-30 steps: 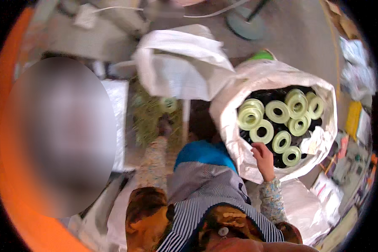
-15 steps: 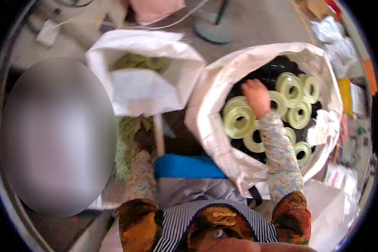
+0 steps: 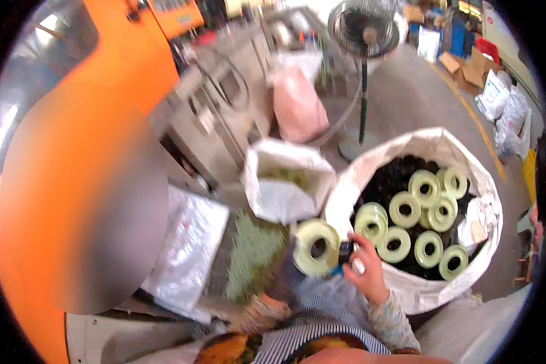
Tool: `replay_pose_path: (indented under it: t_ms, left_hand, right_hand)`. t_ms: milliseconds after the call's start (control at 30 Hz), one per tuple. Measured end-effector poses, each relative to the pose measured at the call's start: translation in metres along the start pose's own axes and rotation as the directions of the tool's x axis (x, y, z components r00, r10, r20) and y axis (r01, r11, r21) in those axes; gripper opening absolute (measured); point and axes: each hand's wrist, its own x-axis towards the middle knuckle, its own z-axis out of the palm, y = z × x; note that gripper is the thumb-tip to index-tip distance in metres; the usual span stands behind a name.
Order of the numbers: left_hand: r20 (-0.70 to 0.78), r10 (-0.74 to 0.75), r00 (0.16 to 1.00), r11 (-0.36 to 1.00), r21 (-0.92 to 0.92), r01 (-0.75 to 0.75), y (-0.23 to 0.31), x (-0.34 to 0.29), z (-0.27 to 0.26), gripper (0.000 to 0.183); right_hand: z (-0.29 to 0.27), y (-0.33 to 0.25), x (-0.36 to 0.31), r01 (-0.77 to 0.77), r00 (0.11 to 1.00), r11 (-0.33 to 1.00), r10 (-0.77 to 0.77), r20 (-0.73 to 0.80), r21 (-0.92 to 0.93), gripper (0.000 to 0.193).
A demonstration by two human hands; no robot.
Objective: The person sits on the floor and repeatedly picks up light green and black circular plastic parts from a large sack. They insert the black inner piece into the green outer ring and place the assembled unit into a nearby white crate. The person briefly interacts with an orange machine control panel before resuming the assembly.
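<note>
My right hand (image 3: 369, 276) is at the near left rim of the large white sack (image 3: 428, 295), with its fingers bent together. At its fingertips is a small dark piece (image 3: 346, 248) with a white patch beside it, too blurred to name. Just left of that is a pale green flanged ring (image 3: 317, 247), above my lap; what supports it is unclear. My left hand (image 3: 276, 304) is low, near the green netting-like material (image 3: 252, 255), its fingers smeared by motion. Inside the large sack, several pale green rings (image 3: 404, 209) lie on black round parts (image 3: 397, 176).
A smaller white sack (image 3: 288, 209) holding greenish pieces stands left of the large one. Beyond are a standing fan (image 3: 363, 91) and a pink sack (image 3: 297, 106). A clear plastic bag (image 3: 185, 249) and an orange machine (image 3: 124, 60) are at left. Cardboard boxes (image 3: 476, 67) lie far right.
My right hand has come out of the large sack, back toward my body. A green ring now shows in front of my lap. The view has tilted up, bringing the fan and orange machine in.
</note>
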Motion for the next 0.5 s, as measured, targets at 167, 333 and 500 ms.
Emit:
replay_pose_path:
  t_ms: [167,333,500]
  left_hand:
    - [0.089,0.016,0.996,0.995,-0.103,-0.006,-0.012,-0.025,0.029,0.059]
    - [0.22,0.045,0.974,0.983,-0.185,-0.003,0.012,-0.052,0.053,0.07]
    - [0.237,0.339,0.91,0.935,0.017,-0.353,0.046,-0.037,0.071,0.068]
  right_hand:
    - [-0.029,-0.053,-0.017,0.149,0.987,0.937,-0.163,-0.018,-0.316,0.054]
    - [-0.039,-0.051,-0.068,0.032,0.998,0.955,-0.048,-0.049,-0.294,0.076]
    - [-0.06,-0.044,-0.087,-0.057,0.996,0.934,0.027,-0.089,-0.353,0.073]
